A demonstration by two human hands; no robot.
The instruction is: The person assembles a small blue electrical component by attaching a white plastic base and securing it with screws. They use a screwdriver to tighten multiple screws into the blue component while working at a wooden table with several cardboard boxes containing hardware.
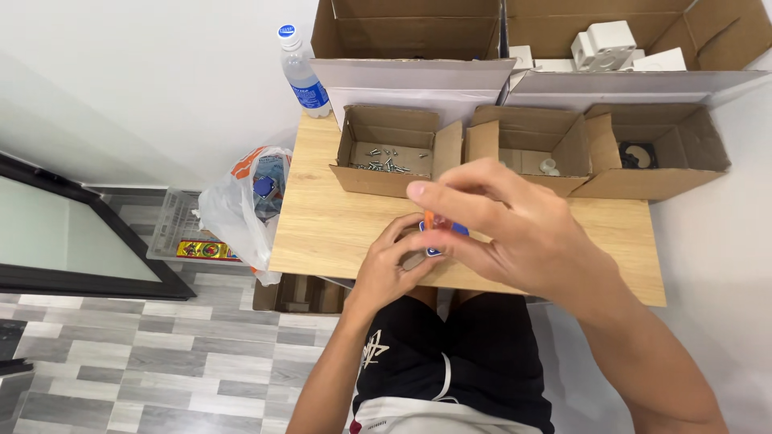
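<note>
My left hand (394, 261) is curled around a small blue part (438, 233) at the near edge of the tabletop (338, 233), fingers closed on it from the left and below. My right hand (515, 229) sits over it, thumb and fingers pinched on a thin orange tool (429, 219), likely a small screwdriver, though only a short stretch of it shows. The blue part lies near the middle of the near edge, mostly hidden by both hands.

The orange tool stands close to upright, its long axis running from my fingertips down into the part; I cannot tell which way the blue part itself points. To do this well, I judge the left hand should hold the part steady while the right keeps the tool straight in line with whatever it is seated in.

Along the far edge stand 3 small open cardboard boxes: the left box (390, 153) holds loose screws (382, 161), the middle box (527, 149) a few pale pieces, the right box (655, 153) something dark. A water bottle (304, 76) stands at the far left corner, and a plastic bag (241, 209) hangs off the left edge.
</note>
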